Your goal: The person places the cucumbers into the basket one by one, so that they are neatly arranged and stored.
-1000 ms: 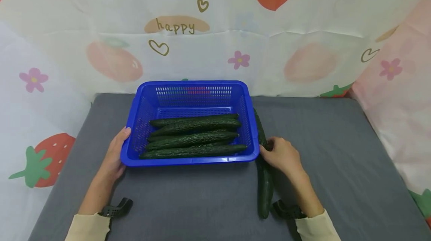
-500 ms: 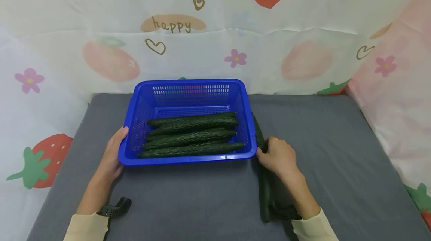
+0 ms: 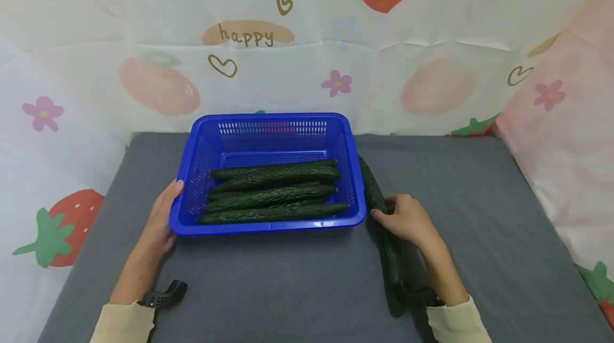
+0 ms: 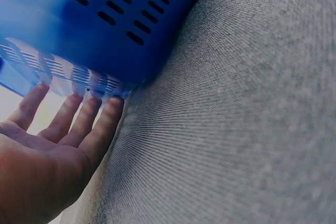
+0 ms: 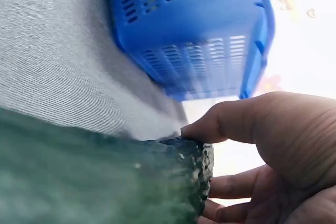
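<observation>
A blue plastic basket (image 3: pixel 268 228) with slotted walls stands on the grey cloth, holding several dark green cucumbers (image 3: pixel 273 194) laid side by side. At its left end is my left hand (image 3: pixel 160 220), thumb by the rim; the left wrist view has its extended fingers (image 4: pixel 102 124) touching the outer wall. My right hand (image 3: pixel 408 220) pinches another cucumber (image 3: pixel 390 263) between thumb and fingers, just right of the basket. That cucumber slants, its far end close beside the basket's right wall and its near end towards my right wrist. In the right wrist view its nearer part is blurred.
Grey cloth (image 3: pixel 479 215) covers the table. Behind it and at both sides hangs a pale printed curtain (image 3: pixel 307 66) with strawberries, flowers and hearts. A black wrist strap (image 3: pixel 165 295) sits on my left wrist.
The cucumber in my right hand first shifts slightly, then its near end swings to the right, and the right hand moves a little right. My left hand and the basket stay together.
</observation>
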The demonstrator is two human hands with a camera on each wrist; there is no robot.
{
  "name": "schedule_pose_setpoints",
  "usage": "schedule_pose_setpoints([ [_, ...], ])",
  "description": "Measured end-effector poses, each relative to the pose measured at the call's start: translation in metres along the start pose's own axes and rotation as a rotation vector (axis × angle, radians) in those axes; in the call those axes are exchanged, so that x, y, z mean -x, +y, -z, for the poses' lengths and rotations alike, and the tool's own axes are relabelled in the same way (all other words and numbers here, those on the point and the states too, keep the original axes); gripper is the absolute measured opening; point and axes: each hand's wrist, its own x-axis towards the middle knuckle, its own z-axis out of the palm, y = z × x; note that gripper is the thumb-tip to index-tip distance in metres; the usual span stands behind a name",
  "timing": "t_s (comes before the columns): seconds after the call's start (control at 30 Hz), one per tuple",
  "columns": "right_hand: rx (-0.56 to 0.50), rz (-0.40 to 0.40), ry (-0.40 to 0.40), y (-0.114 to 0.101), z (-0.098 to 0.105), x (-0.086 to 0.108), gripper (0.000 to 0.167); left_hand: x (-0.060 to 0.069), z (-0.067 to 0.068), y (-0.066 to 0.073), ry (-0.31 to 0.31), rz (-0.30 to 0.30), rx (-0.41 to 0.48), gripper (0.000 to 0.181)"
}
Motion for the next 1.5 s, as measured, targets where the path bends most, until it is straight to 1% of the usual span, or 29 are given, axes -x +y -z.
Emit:
schedule_pose_setpoints([
  [0.1,-0.016,0.003,-0.011,0.001,0.003,0.000,0.064,-0.001,0.001,0.001,-0.006,-0.011,0.034,0.033],
  [0.23,-0.030,0.011,-0.022,0.001,0.006,0.001,0.064,-0.002,0.002,0.001,-0.006,-0.030,0.055,0.030],
  [0.33,-0.040,0.006,-0.032,0.004,0.010,0.002,0.066,-0.002,0.002,0.001,-0.004,-0.015,0.050,0.030],
  [0.4,-0.047,-0.003,-0.037,0.007,0.011,0.002,0.068,-0.002,0.000,0.001,0.000,0.000,0.028,0.033],
  [0.53,-0.069,-0.026,-0.044,0.014,0.013,0.003,0.073,-0.002,-0.002,0.001,-0.003,0.019,0.006,0.047],
  [0.63,-0.111,-0.039,-0.059,0.018,0.015,0.003,0.075,-0.002,-0.004,0.002,-0.001,0.016,0.010,0.047],
  [0.7,-0.143,-0.035,-0.086,0.019,0.017,0.005,0.074,-0.002,-0.004,0.002,0.002,0.014,0.016,0.042],
  [0.8,-0.180,-0.005,-0.140,0.020,0.021,0.006,0.074,-0.001,-0.004,0.003,0.016,0.021,0.026,0.035],
  [0.9,-0.212,0.026,-0.179,0.023,0.024,0.007,0.076,-0.001,-0.003,0.003,0.019,0.031,0.018,0.041],
  [0.97,-0.224,0.036,-0.183,0.025,0.025,0.007,0.077,0.000,-0.003,0.003,0.019,0.036,0.013,0.046],
  [1.1,-0.227,0.026,-0.155,0.027,0.028,0.009,0.081,0.001,-0.002,0.003,0.015,0.032,-0.001,0.048],
  [1.27,-0.216,0.011,-0.060,0.025,0.032,0.013,0.080,0.001,-0.002,0.003,-0.005,0.025,-0.017,0.051],
  [1.43,-0.222,0.028,0.025,0.021,0.038,0.017,0.076,0.003,-0.002,0.003,0.003,0.019,-0.027,0.053],
  [1.5,-0.210,0.040,0.052,0.020,0.040,0.019,0.076,0.004,-0.002,0.003,0.002,0.021,-0.029,0.054],
])
